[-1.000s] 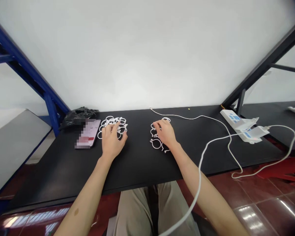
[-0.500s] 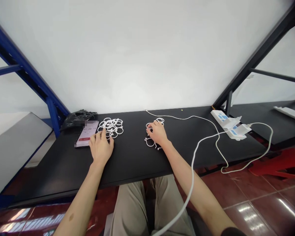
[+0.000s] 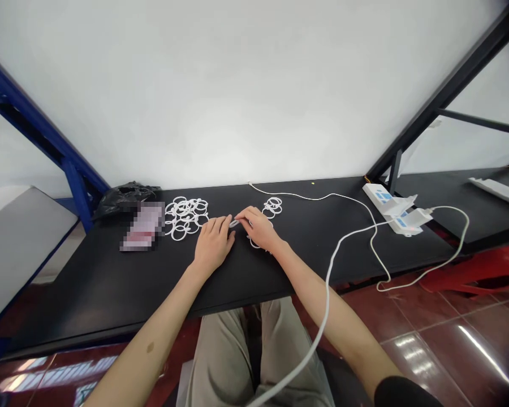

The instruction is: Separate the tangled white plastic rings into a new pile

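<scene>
A white plastic ring (image 3: pixel 234 224) is held between my two hands over the middle of the black table. My left hand (image 3: pixel 213 242) has its fingers closed at the ring's left side, with the thumb below. At the other side, my right hand (image 3: pixel 259 228) pinches the ring with its fingertips. Left of my left hand lies a pile of white rings (image 3: pixel 180 232), several overlapping. Some more white rings (image 3: pixel 274 204) lie just beyond and partly beneath my right hand, which hides part of them.
A blurred phone (image 3: pixel 146 223) and a crumpled black plastic bag (image 3: pixel 125 198) lie on the table (image 3: pixel 314 237) at left. A white power strip (image 3: pixel 382 198) stands at right, with white cables (image 3: pixel 338 254) running from it; one crosses over my right forearm. Metal frame posts flank the table.
My left hand has left the pile and moved right, towards my right hand. My right hand has shifted slightly left. A ring now shows between them.
</scene>
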`<state>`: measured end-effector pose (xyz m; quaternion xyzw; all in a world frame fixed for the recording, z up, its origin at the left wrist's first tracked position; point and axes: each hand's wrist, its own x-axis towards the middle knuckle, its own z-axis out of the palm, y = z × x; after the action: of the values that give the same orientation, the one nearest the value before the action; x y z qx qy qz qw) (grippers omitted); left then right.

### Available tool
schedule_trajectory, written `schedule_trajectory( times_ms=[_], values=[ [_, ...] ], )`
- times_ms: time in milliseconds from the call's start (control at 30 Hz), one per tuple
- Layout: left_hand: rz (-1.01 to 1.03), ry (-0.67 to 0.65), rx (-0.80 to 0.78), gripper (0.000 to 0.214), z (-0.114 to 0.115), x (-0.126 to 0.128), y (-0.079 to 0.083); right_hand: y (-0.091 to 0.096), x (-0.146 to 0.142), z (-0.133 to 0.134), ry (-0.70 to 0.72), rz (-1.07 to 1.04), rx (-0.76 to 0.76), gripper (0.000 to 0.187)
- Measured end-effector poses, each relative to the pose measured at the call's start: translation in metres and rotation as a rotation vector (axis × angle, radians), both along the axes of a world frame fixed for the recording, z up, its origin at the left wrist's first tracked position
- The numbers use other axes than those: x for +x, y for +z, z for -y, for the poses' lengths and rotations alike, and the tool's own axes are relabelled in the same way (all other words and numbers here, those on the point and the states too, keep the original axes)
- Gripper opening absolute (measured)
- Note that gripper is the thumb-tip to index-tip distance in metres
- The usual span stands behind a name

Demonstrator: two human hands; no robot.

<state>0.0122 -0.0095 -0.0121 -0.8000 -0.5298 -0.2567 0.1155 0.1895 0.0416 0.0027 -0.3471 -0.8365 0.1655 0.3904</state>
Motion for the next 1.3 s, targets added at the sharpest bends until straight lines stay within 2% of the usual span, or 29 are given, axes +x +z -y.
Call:
schedule_trajectory(
  times_ms=[133,367,533,800,1067,1133,1300],
  values=[
    [0.052,-0.053,-0.044,0.031,-0.007,-0.003,-0.002,0.001,-0.005,0.003,0.075,-0.09,-0.016,0.021],
    [0.347,-0.165,-0.214,0.038,-0.008,-0.012,-0.003,0.009,-0.01,0.015,0.093,-0.197,-0.109,0.018],
    [0.515,-0.166,-0.277,0.043,-0.007,-0.015,0.004,0.011,-0.007,0.015,0.078,-0.188,-0.089,0.018],
    [0.547,-0.181,-0.35,0.038,-0.006,-0.016,0.008,0.013,-0.005,0.014,0.039,-0.168,-0.084,0.016],
    [0.545,-0.164,-0.391,0.041,-0.007,-0.016,0.007,0.012,-0.007,0.015,0.007,-0.175,-0.277,0.009],
    [0.529,-0.174,-0.388,0.041,-0.007,-0.016,0.006,0.01,-0.007,0.013,0.006,-0.176,-0.296,0.006],
    [0.506,-0.182,-0.379,0.042,-0.006,-0.016,0.005,0.008,-0.007,0.01,-0.013,-0.16,-0.322,0.012]
  ],
)
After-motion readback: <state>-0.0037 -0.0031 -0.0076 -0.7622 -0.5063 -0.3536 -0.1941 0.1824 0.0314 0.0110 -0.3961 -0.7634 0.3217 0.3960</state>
